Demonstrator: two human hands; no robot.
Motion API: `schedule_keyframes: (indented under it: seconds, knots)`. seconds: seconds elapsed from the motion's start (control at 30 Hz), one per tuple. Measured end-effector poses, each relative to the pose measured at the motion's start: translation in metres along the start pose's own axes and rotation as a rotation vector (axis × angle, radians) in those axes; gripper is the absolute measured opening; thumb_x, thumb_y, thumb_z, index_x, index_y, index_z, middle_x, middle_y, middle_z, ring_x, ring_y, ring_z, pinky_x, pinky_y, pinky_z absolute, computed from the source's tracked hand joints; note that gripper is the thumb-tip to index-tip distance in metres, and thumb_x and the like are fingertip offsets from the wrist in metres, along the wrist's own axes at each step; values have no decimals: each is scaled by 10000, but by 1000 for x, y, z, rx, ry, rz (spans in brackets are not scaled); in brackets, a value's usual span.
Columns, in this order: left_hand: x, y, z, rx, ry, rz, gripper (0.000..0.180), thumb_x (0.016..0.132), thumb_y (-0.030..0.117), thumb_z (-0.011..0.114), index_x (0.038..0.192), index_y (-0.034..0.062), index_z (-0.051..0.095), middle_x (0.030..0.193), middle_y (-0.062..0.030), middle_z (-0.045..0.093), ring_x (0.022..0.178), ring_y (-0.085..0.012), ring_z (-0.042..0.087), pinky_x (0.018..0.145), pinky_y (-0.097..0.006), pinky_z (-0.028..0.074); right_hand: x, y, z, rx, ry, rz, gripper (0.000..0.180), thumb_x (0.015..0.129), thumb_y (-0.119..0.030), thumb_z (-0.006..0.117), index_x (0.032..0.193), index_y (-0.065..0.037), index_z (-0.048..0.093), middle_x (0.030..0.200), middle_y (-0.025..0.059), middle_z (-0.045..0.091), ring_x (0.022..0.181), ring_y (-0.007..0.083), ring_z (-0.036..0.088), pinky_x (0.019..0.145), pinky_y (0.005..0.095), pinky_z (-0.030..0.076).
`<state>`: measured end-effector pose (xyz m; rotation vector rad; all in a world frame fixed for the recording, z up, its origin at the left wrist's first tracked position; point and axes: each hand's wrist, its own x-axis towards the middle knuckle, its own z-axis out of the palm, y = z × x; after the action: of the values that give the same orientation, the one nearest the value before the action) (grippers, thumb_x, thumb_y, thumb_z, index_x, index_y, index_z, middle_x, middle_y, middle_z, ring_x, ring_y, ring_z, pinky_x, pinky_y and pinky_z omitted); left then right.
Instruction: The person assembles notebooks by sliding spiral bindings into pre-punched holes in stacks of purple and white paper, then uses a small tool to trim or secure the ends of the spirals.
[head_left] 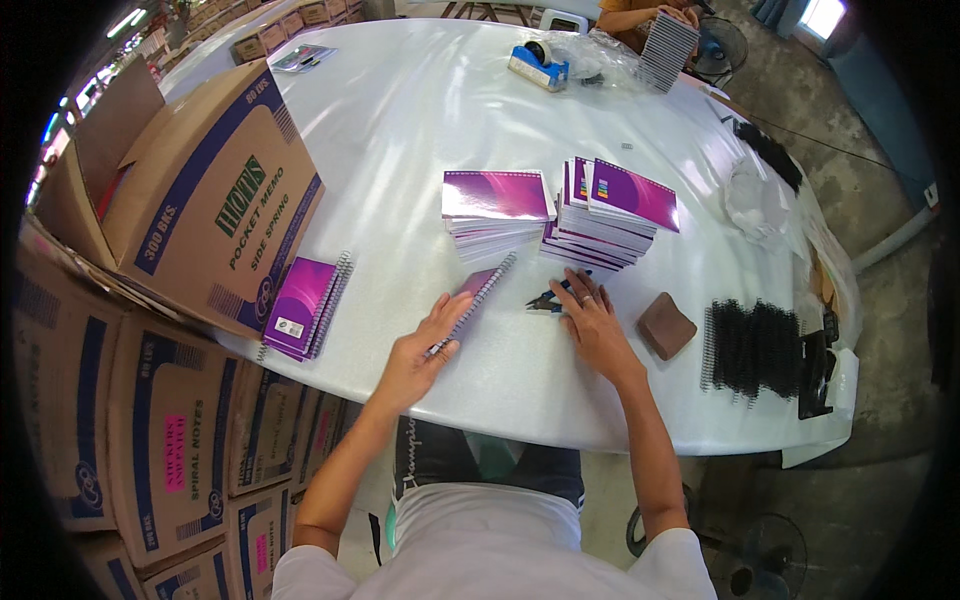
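Note:
My left hand (430,340) is closed on a purple spiral notebook (480,290), which stands tilted on its edge with the wire coil facing up and right. My right hand (597,325) lies over a pair of pliers (545,302) with dark handles, its fingers stretched out and apart. The plier jaws point left on the table; the handles are partly hidden under the fingers. Just beyond stand two stacks of purple-covered pads, a left stack (497,195) and a taller right stack (610,215), with punched holes along the top covers' edges.
Finished-looking spiral notebooks (305,305) lie at the left beside a large open carton (215,190). Right of my hand are a brown block (666,326) and a pile of black coils (752,348). A blue tape dispenser (540,66) stands far back, where another person (640,18) holds a stack.

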<state>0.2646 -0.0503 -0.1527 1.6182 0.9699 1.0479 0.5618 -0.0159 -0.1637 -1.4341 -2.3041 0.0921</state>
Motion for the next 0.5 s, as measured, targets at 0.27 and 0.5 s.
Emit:
schedule_keyframes:
  seconds: [0.27, 0.5]
  knots:
    - [-5, -9, 25, 395, 171, -28, 583, 957, 225, 593, 1482, 114, 367, 1485, -162, 424, 1381, -329, 396, 1117, -444, 324, -21, -52, -8, 20, 39, 64, 419, 858, -169, 686, 1260, -81, 605, 1110, 160, 559, 972, 317, 547, 867, 448, 428]
    - [-3, 15, 36, 672, 233, 6, 562, 941, 258, 608, 1455, 138, 416, 1397, -161, 522, 1247, -377, 527, 1004, -483, 439, -26, -121, -25, 79, 177, -129, 422, 796, -250, 753, 1186, -115, 664, 1003, 113, 551, 868, 249, 554, 746, 380, 452]
